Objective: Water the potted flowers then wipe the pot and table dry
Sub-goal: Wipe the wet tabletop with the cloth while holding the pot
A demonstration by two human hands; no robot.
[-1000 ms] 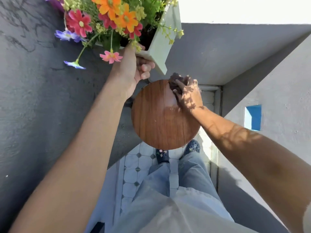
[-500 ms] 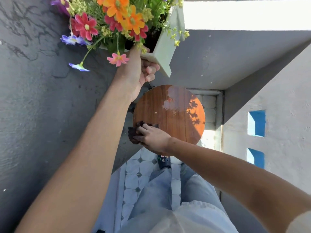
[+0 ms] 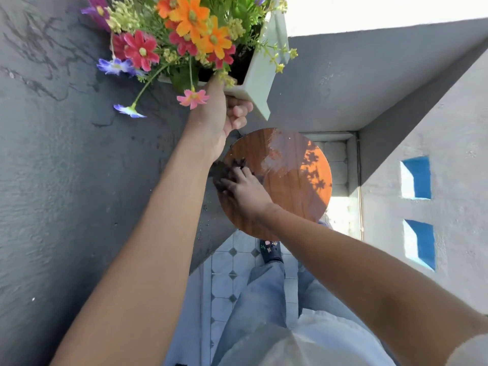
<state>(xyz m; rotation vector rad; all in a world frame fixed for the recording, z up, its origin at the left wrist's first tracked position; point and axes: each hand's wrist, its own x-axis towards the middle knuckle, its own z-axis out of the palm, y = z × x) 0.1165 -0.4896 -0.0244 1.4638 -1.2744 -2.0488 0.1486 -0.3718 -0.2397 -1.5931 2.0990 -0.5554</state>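
Note:
My left hand (image 3: 223,114) grips the near bottom corner of a white square pot (image 3: 260,72) and holds it up in the air above the table. Orange, red, pink and purple flowers (image 3: 190,30) spill out of the pot. Below stands a small round wooden table (image 3: 290,186), with a wet sheen on its far middle part. My right hand (image 3: 245,191) presses a dark cloth (image 3: 224,171) flat onto the table's left side, fingers spread over it. Most of the cloth is hidden under the hand.
A dark grey wall (image 3: 66,167) rises close on the left and a light grey wall with blue openings (image 3: 417,178) on the right. White octagonal floor tiles (image 3: 229,281) lie below. My legs and a dark shoe (image 3: 272,253) stand just before the table.
My right hand swept the cloth from the table's far edge to its near left, then up along the left side. The lifted pot stays in my left hand.

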